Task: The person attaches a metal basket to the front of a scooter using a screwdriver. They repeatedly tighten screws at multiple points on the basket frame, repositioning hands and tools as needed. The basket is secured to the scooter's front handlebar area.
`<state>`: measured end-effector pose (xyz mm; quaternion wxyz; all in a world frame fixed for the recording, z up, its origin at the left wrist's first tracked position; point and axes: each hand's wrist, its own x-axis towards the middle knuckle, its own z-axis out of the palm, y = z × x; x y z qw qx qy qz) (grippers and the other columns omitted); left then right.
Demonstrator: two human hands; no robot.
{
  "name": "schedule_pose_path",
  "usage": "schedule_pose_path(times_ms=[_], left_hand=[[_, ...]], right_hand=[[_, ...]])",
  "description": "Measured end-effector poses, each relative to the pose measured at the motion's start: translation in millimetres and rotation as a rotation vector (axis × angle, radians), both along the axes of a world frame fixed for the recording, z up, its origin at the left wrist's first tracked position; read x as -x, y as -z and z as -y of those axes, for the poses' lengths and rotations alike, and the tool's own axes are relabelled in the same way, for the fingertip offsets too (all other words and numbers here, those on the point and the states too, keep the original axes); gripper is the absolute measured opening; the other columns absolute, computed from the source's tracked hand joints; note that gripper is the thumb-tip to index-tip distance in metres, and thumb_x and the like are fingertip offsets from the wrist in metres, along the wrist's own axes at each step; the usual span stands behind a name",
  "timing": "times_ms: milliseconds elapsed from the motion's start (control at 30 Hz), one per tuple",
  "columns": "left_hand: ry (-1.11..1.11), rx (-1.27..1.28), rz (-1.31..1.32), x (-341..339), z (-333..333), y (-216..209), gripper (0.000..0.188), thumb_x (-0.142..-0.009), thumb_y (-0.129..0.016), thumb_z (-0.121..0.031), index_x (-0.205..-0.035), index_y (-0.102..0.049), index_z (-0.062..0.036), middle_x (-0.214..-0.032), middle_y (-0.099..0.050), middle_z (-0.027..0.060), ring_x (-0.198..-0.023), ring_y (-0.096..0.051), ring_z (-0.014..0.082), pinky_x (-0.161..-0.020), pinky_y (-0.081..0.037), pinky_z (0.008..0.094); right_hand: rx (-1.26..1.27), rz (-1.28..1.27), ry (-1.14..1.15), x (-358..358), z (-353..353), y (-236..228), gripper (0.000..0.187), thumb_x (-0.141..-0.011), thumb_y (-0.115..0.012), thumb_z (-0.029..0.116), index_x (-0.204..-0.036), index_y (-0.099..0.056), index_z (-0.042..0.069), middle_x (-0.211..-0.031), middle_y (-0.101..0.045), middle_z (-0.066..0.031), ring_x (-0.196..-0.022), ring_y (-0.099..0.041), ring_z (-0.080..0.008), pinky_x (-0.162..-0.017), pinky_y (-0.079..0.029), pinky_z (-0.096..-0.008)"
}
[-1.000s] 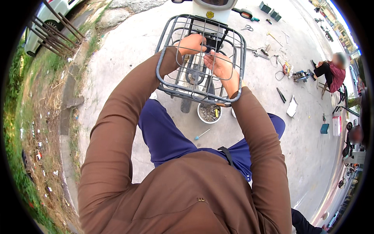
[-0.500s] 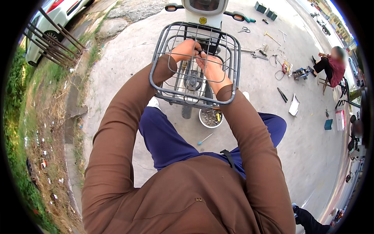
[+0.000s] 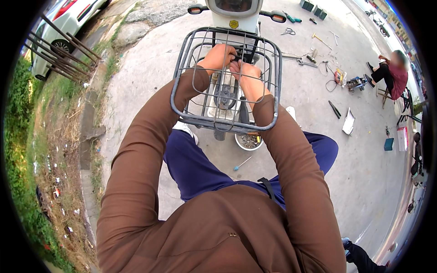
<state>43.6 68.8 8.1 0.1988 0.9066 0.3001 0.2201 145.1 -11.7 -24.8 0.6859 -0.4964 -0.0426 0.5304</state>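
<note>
In front of me stands a white electric scooter (image 3: 218, 21) with a dark wire basket (image 3: 200, 122) on its front. Both my arms reach into the basket. My left hand (image 3: 219, 57) has its fingers bent and pinched at a small dark part by the scooter's front. Close beside it, almost touching, my right hand (image 3: 247, 71) also pinches there with fingers curled. What lies between the fingertips is mostly hidden by the hands and wires. A black-handled tool (image 3: 244, 111) shows behind the basket wires, near my right forearm.
Below the basket sit a white bowl (image 3: 250, 149) of small parts and a blue-handled screwdriver (image 3: 242, 163). Pliers (image 3: 334, 109), a hammer (image 3: 322, 41) and a wrench (image 3: 307, 63) lie rightward. A seated person (image 3: 395, 75) is at far right; metal rods (image 3: 59, 50) stand left.
The view has shifted slightly, and the basket appears a little lower and to the left. Both hands stay together at the same spot, with small finger movement.
</note>
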Motion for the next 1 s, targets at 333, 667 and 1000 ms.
schedule_pose_path(times_ms=[333,667,1000], left_hand=[[-0.096,-0.056,-0.021,5.9,3.1,1.5,0.02,-0.074,-0.058,-0.014,-0.088,-0.067,-0.0021,-0.077,-0.065,0.0163,-0.073,-0.063,0.0331,-0.066,-0.049,0.0378],[-0.071,-0.191,0.022,0.9,11.0,-3.9,0.011,-0.075,-0.058,-0.012,-0.075,-0.064,-0.0025,-0.074,-0.06,0.0167,-0.075,-0.06,0.0357,-0.066,-0.047,0.0425],[-0.102,-0.234,-0.179,1.8,16.2,-2.0,0.021,-0.079,-0.057,-0.013,-0.096,-0.065,-0.0045,-0.095,-0.061,0.0151,-0.092,-0.058,0.0334,-0.077,-0.048,0.0402]], right_hand=[[-0.09,-0.031,0.004,-4.1,-12.1,-1.4,0.014,-0.091,-0.046,0.0,-0.096,-0.048,-0.012,-0.094,-0.06,-0.0232,-0.078,-0.066,-0.0337,-0.071,-0.06,-0.0412],[-0.129,-0.185,0.109,-1.4,-11.9,-3.9,0.013,-0.089,-0.048,-0.004,-0.098,-0.047,-0.013,-0.095,-0.058,-0.0203,-0.085,-0.064,-0.0323,-0.08,-0.058,-0.041],[-0.101,-0.175,0.123,-4.2,-12.7,1.9,0.01,-0.087,-0.047,-0.008,-0.096,-0.045,-0.011,-0.094,-0.057,-0.0198,-0.082,-0.065,-0.0325,-0.077,-0.06,-0.0404]])
